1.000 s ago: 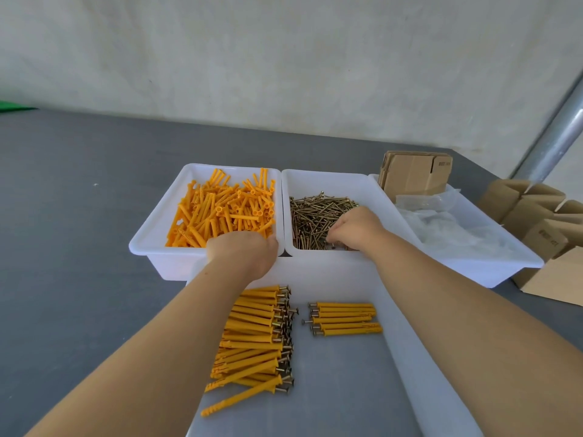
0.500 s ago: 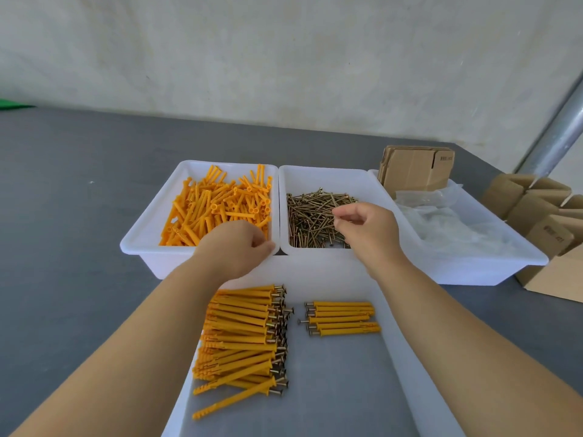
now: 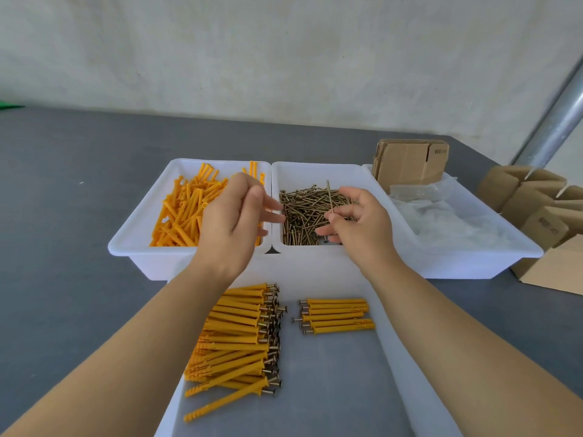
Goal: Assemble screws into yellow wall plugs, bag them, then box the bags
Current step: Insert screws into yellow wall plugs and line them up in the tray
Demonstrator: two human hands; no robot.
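Right hand (image 3: pixel 356 222) pinching one upright screw (image 3: pixel 330 197) above the screw bin (image 3: pixel 315 171), left hand (image 3: pixel 233 222) hovering left of that bin, fingers loosely curled, contents indiscernible, hands staying apart.

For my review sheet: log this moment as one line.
stage: assembly | right hand: pinching a screw above screw bin | left hand: raised, contents hidden | bags, boxes: untouched
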